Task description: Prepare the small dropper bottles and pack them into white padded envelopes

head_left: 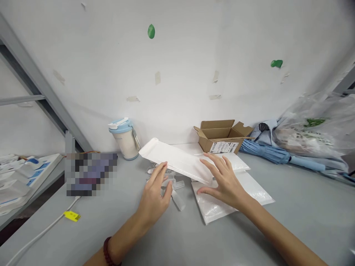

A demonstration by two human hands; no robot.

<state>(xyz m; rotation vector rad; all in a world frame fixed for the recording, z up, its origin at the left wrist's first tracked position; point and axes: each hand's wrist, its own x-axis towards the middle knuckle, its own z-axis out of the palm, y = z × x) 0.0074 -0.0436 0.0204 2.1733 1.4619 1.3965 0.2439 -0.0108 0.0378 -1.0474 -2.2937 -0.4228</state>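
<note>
A long white padded envelope (177, 159) lies slanted between my hands, its far left end raised. My left hand (155, 194) is by its near edge, fingers stretched out and thumb apart, with nothing in its grasp. At the envelope's right end, my right hand (223, 181) has its fingers spread over more white envelopes (249, 186); whether the fingertips touch the slanted one I cannot tell. Small clear plastic pieces (177, 197) lie on the grey table just beyond my left hand, partly hidden by it and by the envelope.
An open cardboard box (226, 140) stands behind the envelopes, with a folded blue umbrella (271, 152) and plastic bags (310, 129) to its right. A blue-lidded cup (126, 140) stands against the wall. Left are a blurred-out object (88, 173) with a cable (41, 232) and a power strip (33, 177).
</note>
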